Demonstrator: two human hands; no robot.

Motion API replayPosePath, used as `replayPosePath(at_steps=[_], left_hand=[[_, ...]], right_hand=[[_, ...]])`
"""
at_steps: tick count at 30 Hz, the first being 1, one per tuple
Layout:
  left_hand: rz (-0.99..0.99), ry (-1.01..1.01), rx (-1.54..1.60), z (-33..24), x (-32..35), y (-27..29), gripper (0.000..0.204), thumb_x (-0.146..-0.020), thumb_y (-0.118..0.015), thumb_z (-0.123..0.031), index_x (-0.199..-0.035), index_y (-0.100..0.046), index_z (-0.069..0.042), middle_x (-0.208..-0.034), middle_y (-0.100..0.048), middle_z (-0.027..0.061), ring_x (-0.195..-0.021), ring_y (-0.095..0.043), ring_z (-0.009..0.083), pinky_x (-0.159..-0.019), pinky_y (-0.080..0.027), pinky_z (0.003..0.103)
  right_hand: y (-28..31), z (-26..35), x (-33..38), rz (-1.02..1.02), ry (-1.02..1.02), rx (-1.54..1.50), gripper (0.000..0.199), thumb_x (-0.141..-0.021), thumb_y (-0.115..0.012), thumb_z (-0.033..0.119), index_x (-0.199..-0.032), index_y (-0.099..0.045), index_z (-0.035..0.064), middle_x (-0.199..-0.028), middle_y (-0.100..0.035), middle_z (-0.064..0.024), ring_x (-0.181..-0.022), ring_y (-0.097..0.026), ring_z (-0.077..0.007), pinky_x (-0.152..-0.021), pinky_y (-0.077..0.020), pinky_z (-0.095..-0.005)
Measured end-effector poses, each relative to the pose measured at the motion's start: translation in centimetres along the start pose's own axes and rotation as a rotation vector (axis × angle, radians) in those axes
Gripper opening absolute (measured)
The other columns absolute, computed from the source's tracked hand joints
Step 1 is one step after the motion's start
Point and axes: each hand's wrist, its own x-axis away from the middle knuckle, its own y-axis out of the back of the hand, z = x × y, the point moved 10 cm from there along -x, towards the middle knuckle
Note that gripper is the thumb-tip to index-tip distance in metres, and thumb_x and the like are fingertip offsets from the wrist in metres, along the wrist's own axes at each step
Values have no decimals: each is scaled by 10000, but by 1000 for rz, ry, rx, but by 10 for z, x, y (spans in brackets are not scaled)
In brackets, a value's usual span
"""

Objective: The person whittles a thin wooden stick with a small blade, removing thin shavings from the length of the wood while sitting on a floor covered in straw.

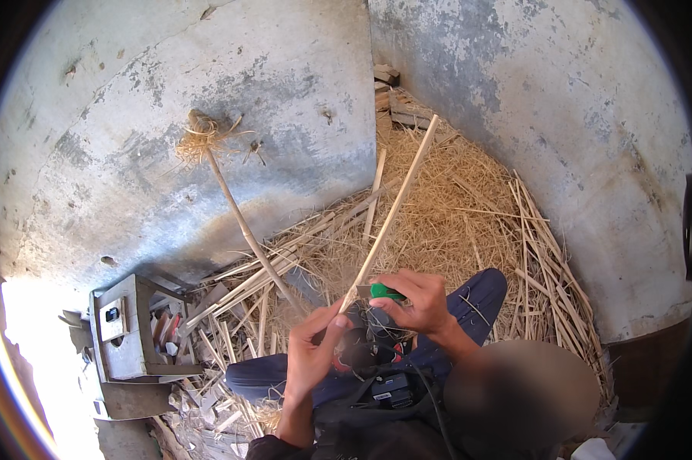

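A long, pale wooden stick [396, 203] slants up and away from my lap, its far end pointing toward the corner. My left hand [315, 345] is closed around its near end, thumb on top. In my right hand [419, 303] is a knife with a green handle [386, 291], gripped in closed fingers. Its short blade [364, 291] lies against the stick just beyond my left fingers. Part of the handle is hidden by my right fingers.
Pale shavings [446, 207] heap toward the corner, with loose strips [557, 280] along the right wall. A pole [242, 222] topped with fibres stands left of the stick. A wooden stool [124, 330] lies at the left. My bent knee [488, 295] sits beside my right hand.
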Motion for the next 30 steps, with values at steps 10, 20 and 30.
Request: replayPosePath(at_steps=[10,20,30], left_hand=[[-23,-21,-48,-14,6,-11,330,-1070,-668,-141,-1383,-715,-47,-944,-667,8,-730,-544,37,-551,-441,206],[-85,-69,-146,-20,8,-7,348,-1056,-673,-125,-1396,-709,-59,-884,-609,-27,-723,-529,32,-520,-472,199],[-96,-109,-209,-27,10,-8,358,-1058,-667,-119,-1410,-697,-60,-880,-599,-25,-714,-535,28,-496,-488,196]], right_hand=[[9,9,-2,-57,68,34,334,-886,-841,409,-1011,-792,103,-758,-711,-24,-576,-667,-200,-514,-500,-329],[12,13,-5,-75,76,105,340,-883,-838,427,-996,-800,109,-737,-705,-15,-560,-657,-195,-499,-488,-328],[14,12,-4,-110,81,147,345,-882,-835,437,-998,-806,114,-703,-676,-7,-534,-632,-187,-484,-470,-326]])
